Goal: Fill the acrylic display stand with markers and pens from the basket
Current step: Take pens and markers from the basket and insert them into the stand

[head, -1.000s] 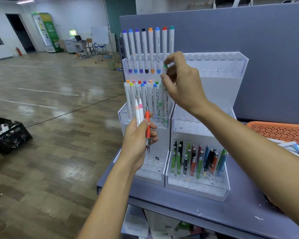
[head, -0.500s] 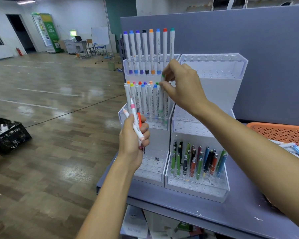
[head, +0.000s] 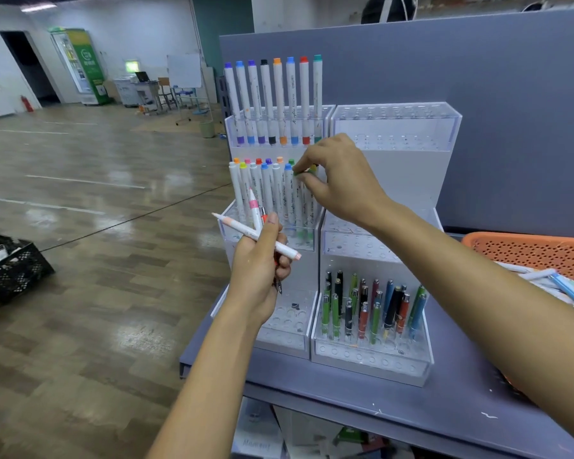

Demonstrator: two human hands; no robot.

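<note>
Stand, middle tier: right hand pinched a green marker by its cap. Left hand, at 7 o'clock, gripped two pink markers and a pen.

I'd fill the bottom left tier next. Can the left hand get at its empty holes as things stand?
Probably yes: the left hand hangs close above the bottom left tier, nothing between. But its fingers grip two markers and an orange pen, so seating one alone looks awkward.
</note>
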